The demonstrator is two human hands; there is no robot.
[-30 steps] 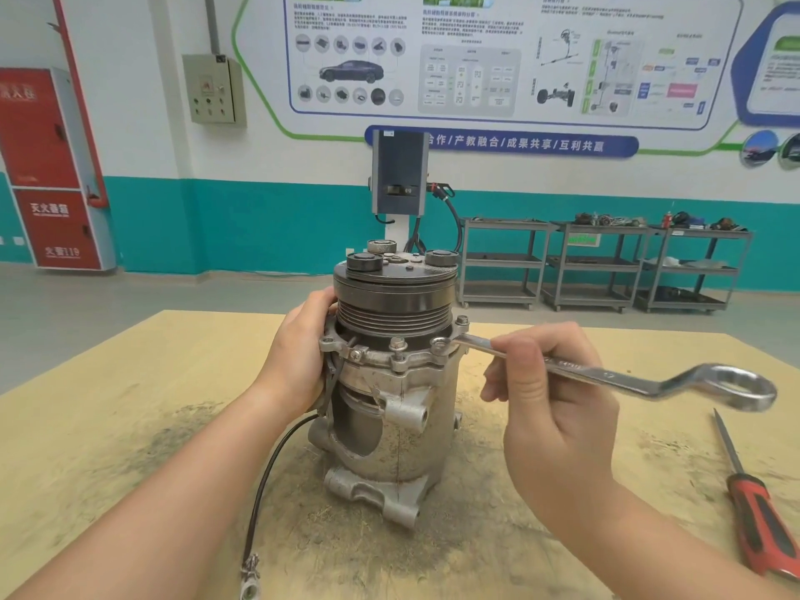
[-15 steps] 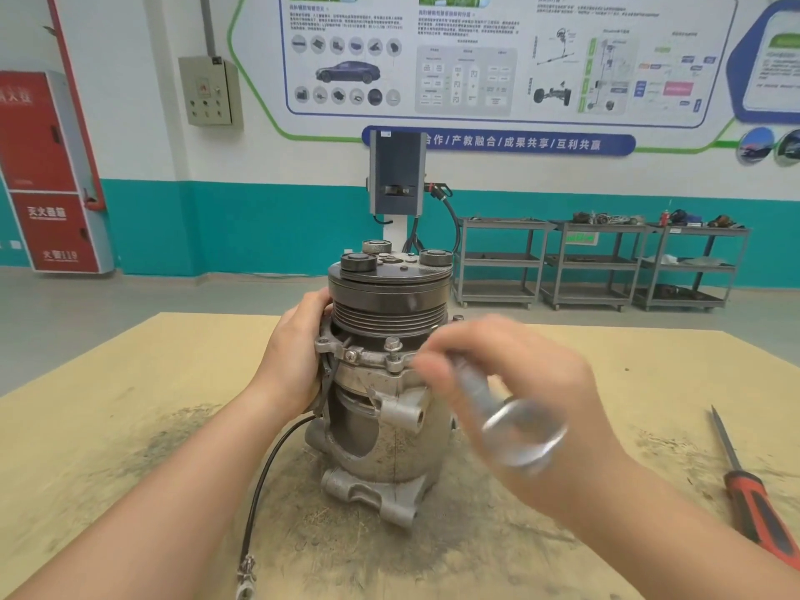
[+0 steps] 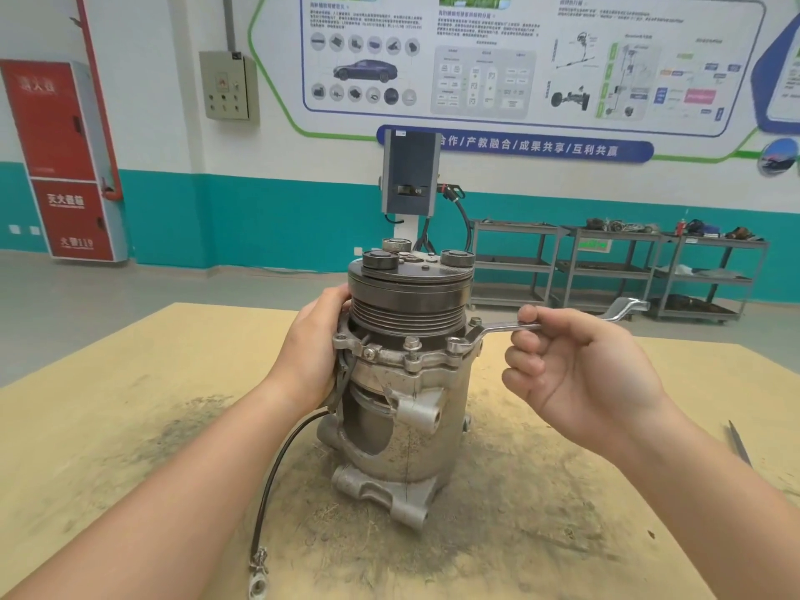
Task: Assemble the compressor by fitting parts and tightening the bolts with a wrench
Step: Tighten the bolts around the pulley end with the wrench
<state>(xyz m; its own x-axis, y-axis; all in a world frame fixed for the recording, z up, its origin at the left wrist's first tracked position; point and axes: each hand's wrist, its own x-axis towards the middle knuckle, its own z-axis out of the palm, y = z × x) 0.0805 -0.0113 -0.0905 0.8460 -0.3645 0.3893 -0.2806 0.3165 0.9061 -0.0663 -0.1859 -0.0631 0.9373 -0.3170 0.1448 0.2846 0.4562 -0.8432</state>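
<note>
The compressor [image 3: 402, 383] stands upright near the middle of a dusty plywood table [image 3: 130, 404], its grooved pulley [image 3: 409, 309] and clutch plate on top and its mounting lugs at the bottom. The left hand [image 3: 314, 352] grips the housing's left side, fingers wrapped round behind the flange just under the pulley. The right hand [image 3: 575, 370] holds the shank of a ring wrench [image 3: 511, 329] between thumb and curled fingers. The wrench's near ring sits over a bolt [image 3: 456, 345] on the right front of the flange, and its far, offset end points away to the right, above the table. Another flange bolt [image 3: 412, 343] stands bare at the front. A black cable [image 3: 277, 465] runs from the housing's left side down to the table, ending in a metal ring terminal. At the right edge lies a thin dark shaft, probably a screwdriver [image 3: 738, 443], mostly cut off. Grey shelf carts [image 3: 606, 270] stand along the teal-banded wall behind.
</note>
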